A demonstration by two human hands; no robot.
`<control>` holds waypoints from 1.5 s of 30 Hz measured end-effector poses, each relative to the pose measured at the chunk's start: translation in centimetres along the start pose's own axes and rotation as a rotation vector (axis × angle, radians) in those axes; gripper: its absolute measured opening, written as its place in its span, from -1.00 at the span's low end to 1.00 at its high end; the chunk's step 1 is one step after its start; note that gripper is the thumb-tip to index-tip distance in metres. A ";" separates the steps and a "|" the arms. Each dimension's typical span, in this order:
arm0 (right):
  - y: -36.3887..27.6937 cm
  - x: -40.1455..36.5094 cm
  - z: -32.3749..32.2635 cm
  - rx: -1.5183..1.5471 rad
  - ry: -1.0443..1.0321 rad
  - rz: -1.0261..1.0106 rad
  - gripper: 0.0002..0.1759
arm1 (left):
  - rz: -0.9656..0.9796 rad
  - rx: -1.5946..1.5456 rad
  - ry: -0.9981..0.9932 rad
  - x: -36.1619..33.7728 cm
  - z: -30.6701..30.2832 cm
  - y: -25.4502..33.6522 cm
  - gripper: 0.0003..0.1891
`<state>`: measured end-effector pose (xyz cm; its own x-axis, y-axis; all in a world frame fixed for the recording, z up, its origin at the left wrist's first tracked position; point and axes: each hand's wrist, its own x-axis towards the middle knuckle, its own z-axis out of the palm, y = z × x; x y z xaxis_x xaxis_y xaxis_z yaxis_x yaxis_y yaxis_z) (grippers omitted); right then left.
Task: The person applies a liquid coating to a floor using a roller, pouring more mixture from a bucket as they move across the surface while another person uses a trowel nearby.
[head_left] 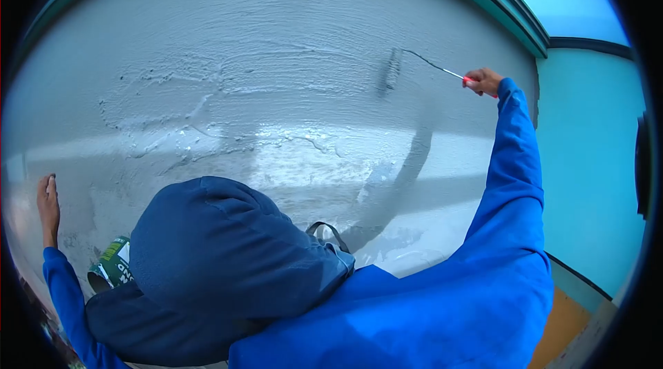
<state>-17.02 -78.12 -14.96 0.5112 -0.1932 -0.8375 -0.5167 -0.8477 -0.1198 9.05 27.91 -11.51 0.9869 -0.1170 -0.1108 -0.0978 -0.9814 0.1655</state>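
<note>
In the head view, my right hand [483,82] is wrapped around the red handle of a paint roller [394,69]. Its thin bent metal rod runs to the left, and the grey-coated sleeve lies over a broad grey surface [311,17] smeared with wet coating. Ridges and thick drips of that coating cross the middle of it. Out at the far left, my left hand [48,202] is raised with its fingers stretched upward and nothing visible in them, close over the grey surface. Both arms wear blue sleeves.
A dark blue hood or cap [207,251] fills the lower middle and hides part of the surface. Beside it leans a green can [112,263] with white lettering. Teal framing [497,3] edges the top, and a teal panel [587,148] stands at right.
</note>
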 end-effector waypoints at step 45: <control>-52.9 9.1 14.5 -0.252 0.331 -0.965 -0.66 | -0.324 0.146 0.340 -6.0 -8.1 -9.4 -0.58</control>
<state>4.98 -27.87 -24.02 0.8117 0.5262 -0.2536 0.3487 -0.7849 -0.5123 5.10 39.03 -4.47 0.9532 0.2301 0.1960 0.2280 -0.9731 0.0338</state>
